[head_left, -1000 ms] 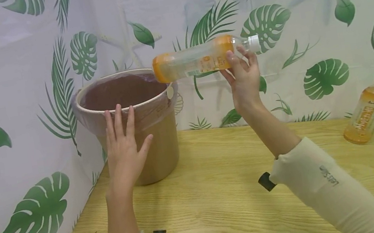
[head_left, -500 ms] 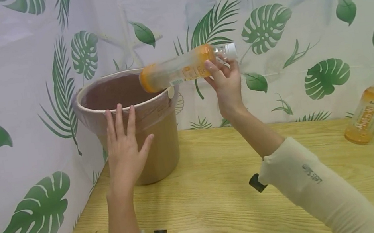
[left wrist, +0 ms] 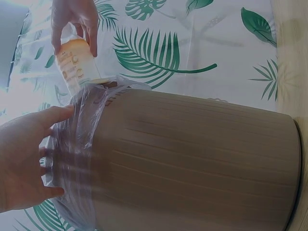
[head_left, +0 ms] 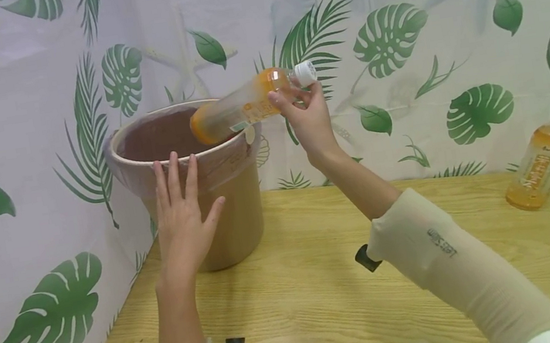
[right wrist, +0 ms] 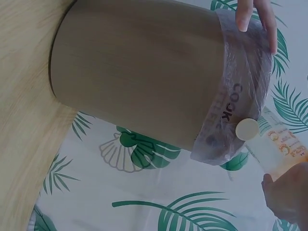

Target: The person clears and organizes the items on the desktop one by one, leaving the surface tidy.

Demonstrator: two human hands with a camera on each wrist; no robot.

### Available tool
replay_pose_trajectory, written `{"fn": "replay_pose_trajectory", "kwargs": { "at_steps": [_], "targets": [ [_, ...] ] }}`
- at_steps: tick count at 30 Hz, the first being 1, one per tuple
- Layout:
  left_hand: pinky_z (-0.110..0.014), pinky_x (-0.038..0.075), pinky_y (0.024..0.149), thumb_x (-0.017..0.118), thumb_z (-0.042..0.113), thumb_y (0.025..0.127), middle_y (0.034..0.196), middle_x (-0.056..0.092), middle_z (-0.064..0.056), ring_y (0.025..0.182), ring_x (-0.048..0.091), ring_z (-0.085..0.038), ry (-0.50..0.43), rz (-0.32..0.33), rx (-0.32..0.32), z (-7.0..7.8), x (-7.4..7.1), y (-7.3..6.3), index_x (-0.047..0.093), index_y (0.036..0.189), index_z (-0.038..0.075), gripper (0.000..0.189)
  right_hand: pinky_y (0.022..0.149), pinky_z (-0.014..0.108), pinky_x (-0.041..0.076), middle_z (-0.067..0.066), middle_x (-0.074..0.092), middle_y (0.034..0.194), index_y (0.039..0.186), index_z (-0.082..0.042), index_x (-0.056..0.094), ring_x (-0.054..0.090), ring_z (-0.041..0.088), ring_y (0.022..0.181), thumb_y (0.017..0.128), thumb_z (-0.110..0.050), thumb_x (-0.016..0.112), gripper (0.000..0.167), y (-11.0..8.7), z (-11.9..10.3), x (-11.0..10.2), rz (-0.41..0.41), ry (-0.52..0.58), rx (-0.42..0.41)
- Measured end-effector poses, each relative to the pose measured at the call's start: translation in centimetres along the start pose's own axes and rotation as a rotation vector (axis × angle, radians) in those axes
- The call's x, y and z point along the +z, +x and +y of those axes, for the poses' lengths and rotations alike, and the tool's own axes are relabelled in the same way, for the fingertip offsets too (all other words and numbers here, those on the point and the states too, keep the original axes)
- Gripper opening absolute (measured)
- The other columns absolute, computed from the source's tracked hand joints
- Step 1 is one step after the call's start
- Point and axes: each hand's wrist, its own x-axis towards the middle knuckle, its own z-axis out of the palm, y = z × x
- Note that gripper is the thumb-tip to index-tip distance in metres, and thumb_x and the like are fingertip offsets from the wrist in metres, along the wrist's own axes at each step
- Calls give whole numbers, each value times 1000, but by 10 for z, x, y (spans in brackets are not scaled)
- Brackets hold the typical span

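My right hand point(head_left: 307, 119) grips a clear plastic bottle point(head_left: 239, 108) with orange bands and a white cap, near its neck. The bottle is tilted, its base lower and inside the mouth of a brown trash can point(head_left: 229, 220), its cap end up to the right. A thin see-through bag point(left wrist: 82, 144) lines the can and folds over its rim. My left hand point(head_left: 182, 227) rests on the near side of the rim with fingers spread and straight. In the right wrist view the bottle point(right wrist: 276, 144) shows just past the can's edge.
Another orange-banded bottle point(head_left: 543, 167) with a white cap stands on the wooden table point(head_left: 353, 302) at the far right. A white leaf-patterned sheet point(head_left: 449, 50) hangs behind and along the left, close to the can.
My right hand has moved left with the bottle, from beside the can to over its rim. The bottle's base has tipped down into the opening. My left hand stays put.
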Motion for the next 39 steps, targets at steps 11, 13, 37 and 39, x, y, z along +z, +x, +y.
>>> {"fn": "replay_pose_trajectory", "kwargs": {
  "at_steps": [11, 13, 37, 39],
  "targets": [
    [-44, 3, 109, 58, 35, 90, 152, -10, -4, 135, -19, -22, 2, -7, -5, 1, -1, 0, 8, 149, 15, 80, 89, 27, 43, 11, 49, 123, 128, -6, 39, 50, 23, 112, 83, -17, 69, 55, 9, 3, 10, -71, -162, 35],
    [-44, 3, 109, 58, 35, 90, 152, -10, -4, 135, -19, -22, 0, -9, -5, 0, -1, 0, 7, 149, 15, 80, 89, 27, 43, 10, 48, 124, 128, -6, 40, 49, 23, 113, 83, -17, 69, 55, 10, 4, 12, -82, -184, 43],
    [-45, 4, 109, 59, 33, 89, 152, -10, -4, 135, -18, -23, -5, -1, -6, 0, -1, 1, 11, 149, 14, 79, 94, 34, 40, 11, 47, 129, 133, -5, 40, 48, 24, 117, 86, -21, 66, 57, -4, 14, -7, -180, -330, 101],
    [-45, 5, 108, 59, 33, 89, 152, -10, -3, 135, -18, -23, -3, 0, -6, 0, -1, 1, 11, 149, 14, 79, 95, 35, 40, 11, 47, 130, 134, -5, 39, 47, 24, 117, 86, -21, 65, 57, -6, 14, -13, -183, -326, 108]
  ]
}}
